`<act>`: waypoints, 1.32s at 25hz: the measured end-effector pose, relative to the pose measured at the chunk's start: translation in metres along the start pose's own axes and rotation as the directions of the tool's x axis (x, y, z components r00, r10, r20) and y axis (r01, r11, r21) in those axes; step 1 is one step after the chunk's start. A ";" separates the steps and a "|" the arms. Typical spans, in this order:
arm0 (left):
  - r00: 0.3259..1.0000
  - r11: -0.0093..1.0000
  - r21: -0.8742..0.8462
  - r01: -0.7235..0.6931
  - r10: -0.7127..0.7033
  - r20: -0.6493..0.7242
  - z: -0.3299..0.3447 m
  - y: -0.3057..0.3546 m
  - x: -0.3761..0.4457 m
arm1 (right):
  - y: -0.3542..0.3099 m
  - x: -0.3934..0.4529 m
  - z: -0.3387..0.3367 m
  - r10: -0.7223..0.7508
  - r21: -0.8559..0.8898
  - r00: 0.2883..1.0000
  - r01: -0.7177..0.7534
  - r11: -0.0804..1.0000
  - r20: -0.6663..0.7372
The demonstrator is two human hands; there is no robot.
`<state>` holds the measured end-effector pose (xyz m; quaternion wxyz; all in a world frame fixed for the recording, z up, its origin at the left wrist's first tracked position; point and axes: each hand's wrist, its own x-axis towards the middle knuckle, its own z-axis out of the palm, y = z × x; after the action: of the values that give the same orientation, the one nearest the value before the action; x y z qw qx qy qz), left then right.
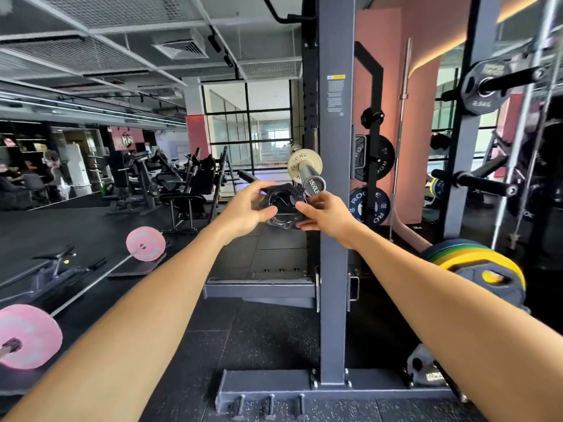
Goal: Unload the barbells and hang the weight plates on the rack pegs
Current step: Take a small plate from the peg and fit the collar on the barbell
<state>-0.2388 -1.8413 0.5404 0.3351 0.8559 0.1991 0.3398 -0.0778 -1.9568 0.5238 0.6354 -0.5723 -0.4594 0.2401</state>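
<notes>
Step in hand: collar removal. Left hand (248, 208) and right hand (324, 213) fingers curled on black collar (283, 207), apparently clear of barbell sleeve (312, 179). Small plate (297, 169) remains on sleeve. Next: stow collar, slide plate off, hang on rack peg (475, 181).

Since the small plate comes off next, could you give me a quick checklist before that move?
1. Collar off the bar end: ok, both hands hold it just clear.
2. Left hand free: not ok, it grips the collar.
3. Right hand free: not ok, it pinches the collar.
4. Small plate on the bar: ok.
5. Free peg at right: ok.
6. Place for the collar: cannot tell.
</notes>
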 end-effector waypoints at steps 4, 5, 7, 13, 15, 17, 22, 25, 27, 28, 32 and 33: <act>0.997 0.997 0.001 -0.076 0.076 -0.017 0.012 0.030 0.009 | -0.014 -0.004 -0.023 -0.071 -0.014 0.993 0.070 0.997 -0.091; 0.995 0.996 0.010 -0.093 0.093 -0.022 0.017 0.037 0.013 | -0.017 -0.004 -0.029 -0.085 -0.022 0.990 0.083 0.996 -0.110; 0.995 0.996 0.010 -0.094 0.094 -0.016 0.028 0.046 0.022 | -0.022 -0.001 -0.041 -0.095 -0.046 0.985 0.090 0.995 -0.145; 0.997 0.999 0.034 -0.021 0.024 -0.078 0.058 0.043 0.048 | -0.016 0.016 -0.060 -0.074 -0.092 0.978 0.057 0.994 -0.197; 0.990 0.999 0.014 -0.029 0.031 -0.138 0.062 0.042 0.053 | -0.012 0.027 -0.060 -0.076 -0.092 0.977 0.059 0.994 -0.199; 0.989 0.999 0.007 -0.039 0.040 -0.145 0.060 0.040 0.058 | -0.007 0.037 -0.060 -0.070 -0.093 0.981 0.054 0.994 -0.181; 0.985 1.000 0.011 -0.009 0.011 -0.172 0.058 0.024 0.077 | 0.011 0.065 -0.064 -0.090 -0.205 0.985 0.059 0.977 -0.145; 0.982 1.000 0.031 -0.004 0.010 -0.191 0.062 0.016 0.097 | 0.014 0.082 -0.071 -0.049 -0.255 0.994 0.022 0.967 -0.101; 0.980 0.997 0.074 0.014 0.001 -0.198 0.062 0.010 0.119 | 0.017 0.099 -0.077 -0.023 -0.299 0.998 0.004 0.954 -0.062; 0.979 0.997 0.076 0.024 -0.008 -0.201 0.062 0.006 0.130 | 0.019 0.109 -0.079 -0.014 -0.325 0.999 -0.002 0.946 -0.045; 0.975 0.999 0.037 0.019 -0.010 -0.222 0.070 -0.018 0.164 | 0.032 0.150 -0.089 -0.038 -0.420 0.999 0.023 0.907 -0.028; 0.971 0.999 0.032 0.003 0.004 -0.237 0.072 -0.025 0.170 | 0.035 0.159 -0.090 -0.043 -0.429 0.999 0.026 0.903 -0.031</act>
<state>-0.0725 -1.7591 0.5599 0.2950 0.8144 0.2429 0.4366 0.0804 -1.8619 0.5467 0.5072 -0.6945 -0.4982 0.1106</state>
